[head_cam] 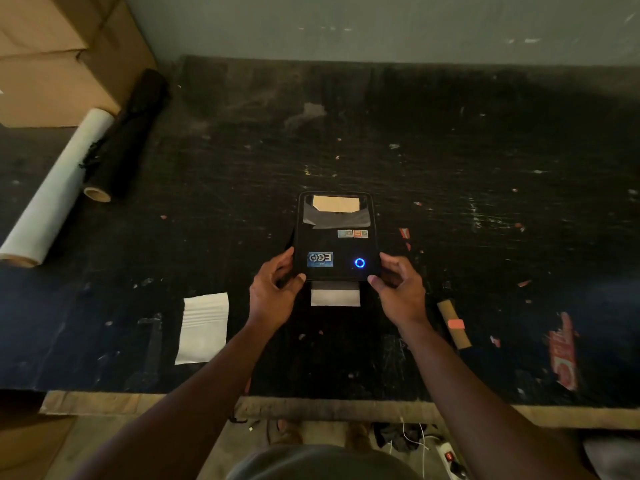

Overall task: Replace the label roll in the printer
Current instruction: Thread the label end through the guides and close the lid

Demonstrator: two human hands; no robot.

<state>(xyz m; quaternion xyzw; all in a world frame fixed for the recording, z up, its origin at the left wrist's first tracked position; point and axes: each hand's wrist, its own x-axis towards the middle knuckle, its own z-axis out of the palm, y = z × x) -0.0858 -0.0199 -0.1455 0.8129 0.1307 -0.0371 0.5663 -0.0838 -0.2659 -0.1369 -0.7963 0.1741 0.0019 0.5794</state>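
A black label printer sits in the middle of the dark worktable, lid down, with a blue ring light lit on top and a clear window showing a tan roll inside. A white label sticks out of its front slot. My left hand grips the printer's front left corner. My right hand grips the front right corner. A bare cardboard core with a pink sticker lies on the table to the right of my right hand.
A white plastic bag lies left of my left hand. A white roll and a black roll of film lie at the far left beside cardboard boxes. A red torn label lies at right. A power strip is on the floor.
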